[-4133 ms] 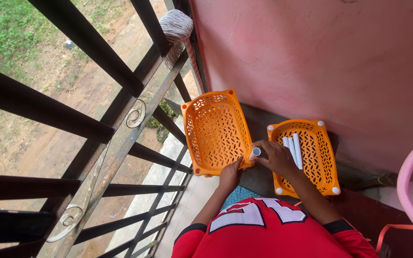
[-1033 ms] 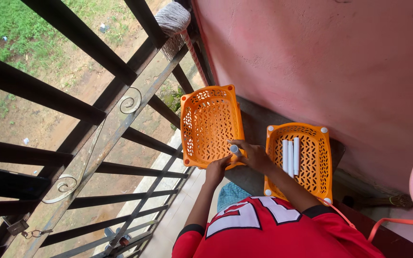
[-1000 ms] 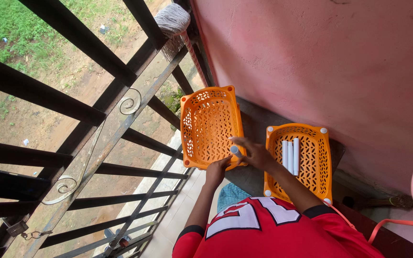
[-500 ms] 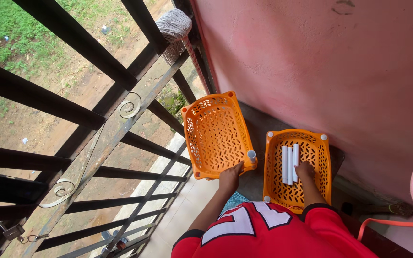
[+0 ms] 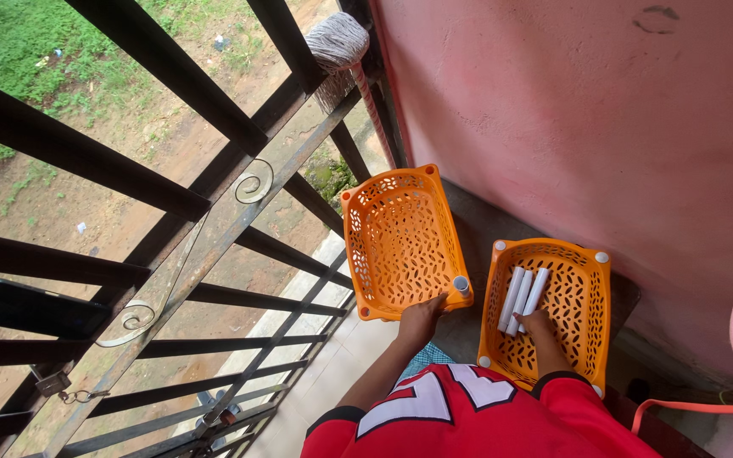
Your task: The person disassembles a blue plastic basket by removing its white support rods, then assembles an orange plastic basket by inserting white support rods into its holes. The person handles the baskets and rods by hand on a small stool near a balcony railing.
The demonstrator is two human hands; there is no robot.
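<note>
left hand point(image 5: 422, 319): gripping the near rim of the empty orange basket point(image 5: 400, 242)
right hand point(image 5: 539, 325): fingers closed on the white tubes point(image 5: 523, 298) in the second basket point(image 5: 587, 293)

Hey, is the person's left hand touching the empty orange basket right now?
Touching. The head view shows the left hand gripping the near edge of the empty orange basket, fingers over its rim beside the white corner tube, with no gap visible.

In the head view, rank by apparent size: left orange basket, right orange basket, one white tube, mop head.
1-2. left orange basket and right orange basket: alike, unranked.
3. mop head.
4. white tube.
</note>
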